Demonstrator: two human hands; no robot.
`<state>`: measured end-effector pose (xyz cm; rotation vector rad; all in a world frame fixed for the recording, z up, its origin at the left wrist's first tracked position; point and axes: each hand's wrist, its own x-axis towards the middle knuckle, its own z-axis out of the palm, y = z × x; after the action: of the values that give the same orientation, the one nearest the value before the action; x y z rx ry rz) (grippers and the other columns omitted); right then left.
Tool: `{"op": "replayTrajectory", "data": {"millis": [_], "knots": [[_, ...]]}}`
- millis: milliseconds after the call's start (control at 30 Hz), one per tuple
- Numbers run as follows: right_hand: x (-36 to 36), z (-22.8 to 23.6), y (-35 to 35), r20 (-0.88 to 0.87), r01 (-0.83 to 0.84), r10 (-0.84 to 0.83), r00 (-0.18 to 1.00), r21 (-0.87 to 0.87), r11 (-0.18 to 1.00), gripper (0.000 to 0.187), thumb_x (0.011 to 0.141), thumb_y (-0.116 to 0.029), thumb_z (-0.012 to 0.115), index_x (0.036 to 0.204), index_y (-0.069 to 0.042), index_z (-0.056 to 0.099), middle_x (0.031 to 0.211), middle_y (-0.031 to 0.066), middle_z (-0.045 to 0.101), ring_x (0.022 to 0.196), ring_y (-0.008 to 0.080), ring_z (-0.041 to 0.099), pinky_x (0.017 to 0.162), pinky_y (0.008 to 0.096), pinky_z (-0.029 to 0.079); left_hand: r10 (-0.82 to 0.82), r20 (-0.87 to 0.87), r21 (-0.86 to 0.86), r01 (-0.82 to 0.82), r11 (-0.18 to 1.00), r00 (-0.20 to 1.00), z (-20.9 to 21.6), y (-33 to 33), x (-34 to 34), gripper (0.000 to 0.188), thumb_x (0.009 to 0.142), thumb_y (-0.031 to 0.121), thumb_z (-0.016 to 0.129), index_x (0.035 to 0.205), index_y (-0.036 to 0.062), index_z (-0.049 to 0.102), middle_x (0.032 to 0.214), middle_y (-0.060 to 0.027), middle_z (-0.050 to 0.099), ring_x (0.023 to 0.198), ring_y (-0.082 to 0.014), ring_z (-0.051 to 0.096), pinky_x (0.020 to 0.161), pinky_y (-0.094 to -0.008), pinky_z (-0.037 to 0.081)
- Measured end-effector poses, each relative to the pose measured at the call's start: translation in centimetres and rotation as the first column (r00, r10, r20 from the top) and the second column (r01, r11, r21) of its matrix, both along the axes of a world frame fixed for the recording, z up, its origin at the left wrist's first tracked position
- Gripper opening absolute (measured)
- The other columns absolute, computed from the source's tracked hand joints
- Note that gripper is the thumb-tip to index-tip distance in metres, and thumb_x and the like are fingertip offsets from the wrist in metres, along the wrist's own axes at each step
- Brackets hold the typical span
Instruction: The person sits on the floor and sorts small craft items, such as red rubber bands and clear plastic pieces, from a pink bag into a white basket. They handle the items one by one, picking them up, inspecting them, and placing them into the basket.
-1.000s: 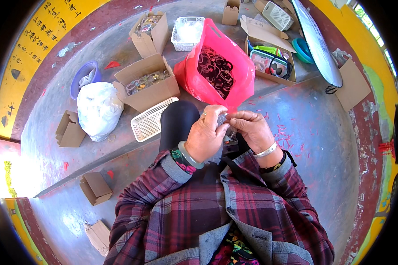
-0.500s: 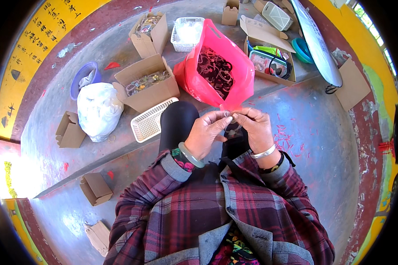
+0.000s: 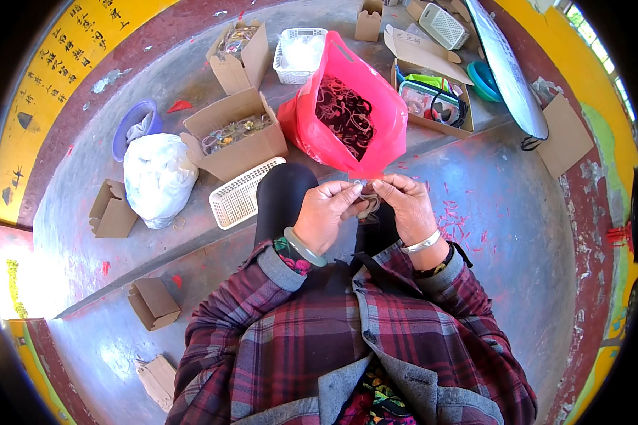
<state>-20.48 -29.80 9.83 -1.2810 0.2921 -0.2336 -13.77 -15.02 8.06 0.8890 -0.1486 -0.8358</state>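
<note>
Below one pink bag (image 3: pixel 347 106), two hands, left hand (image 3: pixel 326 216) and right hand (image 3: pixel 407 209), together pinch one small band (image 3: pixel 365 202).

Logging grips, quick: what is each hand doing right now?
Left hand: pinched shut on a small dark item.
Right hand: pinched on the same item.

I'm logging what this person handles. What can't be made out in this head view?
- Small piece pinched between left hand and right hand: too small, hidden by fingers.
- Contents of white bag: opaque.
- Dark items in pink bag: too small to identify.
</note>
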Motion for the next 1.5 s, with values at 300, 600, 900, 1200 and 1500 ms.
{"op": "replayTrajectory", "data": {"millis": [300, 600, 900, 1200, 1500], "knots": [[0.2, -1.8, -0.4, 0.010, 0.105, -0.106, 0.994, -0.253, 0.962, 0.015, 0.082, -0.012, 0.065, 0.091, -0.001, 0.066, 0.103, 0.0099, 0.063, 0.089, 0.0140, 0.059, 0.076, 0.0259, 0.047, -0.001, -0.004, -0.018, 0.001, 1.000, 1.000, -0.5, 0.0, 0.2, 0.023, 0.091, 0.009, 0.053, 0.106, -0.0074, 0.057, 0.103, -0.0154, 0.062, 0.095, -0.0222, 0.062, 0.087, -0.0319, 0.051], [0.0, 1.1, -0.6, 0.191, 0.112, 0.083, 0.978, -0.816, 0.567, 0.020, 0.069, -0.008, 0.067, 0.089, -0.012, 0.069, 0.142, 0.0194, 0.033, 0.136, 0.0402, 0.019, 0.104, 0.0455, 0.028, -0.063, 0.134, 0.108, 0.049, 0.993, 0.989, -0.1, -0.2, -0.4, 0.025, 0.088, 0.005, 0.054, 0.110, -0.0073, 0.056, 0.095, -0.0113, 0.063, 0.082, -0.0157, 0.060, 0.074, -0.0270, 0.049], [0.0, -0.2, -1.7, 0.139, 0.052, 0.103, 0.985, -0.805, 0.590, 0.014, 0.068, -0.008, 0.070, 0.082, -0.009, 0.069, 0.137, 0.0191, 0.040, 0.134, 0.0390, 0.025, 0.105, 0.0461, 0.026, -0.082, 0.226, 0.132, 0.053, 0.990, 0.971, 0.5, -0.2, -0.9, 0.027, 0.090, 0.006, 0.052, 0.114, -0.0068, 0.053, 0.099, -0.0109, 0.062, 0.088, -0.0159, 0.061, 0.079, -0.0267, 0.049], [-0.1, 0.5, -2.2, 0.125, -0.025, 0.194, 0.973, -0.780, 0.625, 0.011, 0.068, -0.006, 0.070, 0.078, -0.008, 0.069, 0.134, 0.0159, 0.045, 0.133, 0.0386, 0.027, 0.105, 0.0453, 0.027, -0.136, 0.227, 0.125, 0.110, 0.986, 0.964, 0.2, -0.3, -0.9, 0.029, 0.091, 0.005, 0.049, 0.119, -0.0058, 0.051, 0.107, -0.0111, 0.060, 0.096, -0.0182, 0.061, 0.088, -0.0301, 0.049], [-0.1, 1.5, -2.7, 0.082, -0.047, 0.290, 0.953, -0.910, 0.413, 0.013, 0.073, -0.018, 0.069, 0.077, -0.005, 0.070, 0.131, 0.0190, 0.047, 0.127, 0.0436, 0.034, 0.102, 0.0470, 0.032, -0.163, 0.226, 0.134, 0.135, 0.982, 0.960, 0.1, -0.4, -1.3, 0.030, 0.092, 0.005, 0.049, 0.119, -0.0066, 0.051, 0.108, -0.0122, 0.060, 0.098, -0.0186, 0.060, 0.090, -0.0305, 0.049]]}}
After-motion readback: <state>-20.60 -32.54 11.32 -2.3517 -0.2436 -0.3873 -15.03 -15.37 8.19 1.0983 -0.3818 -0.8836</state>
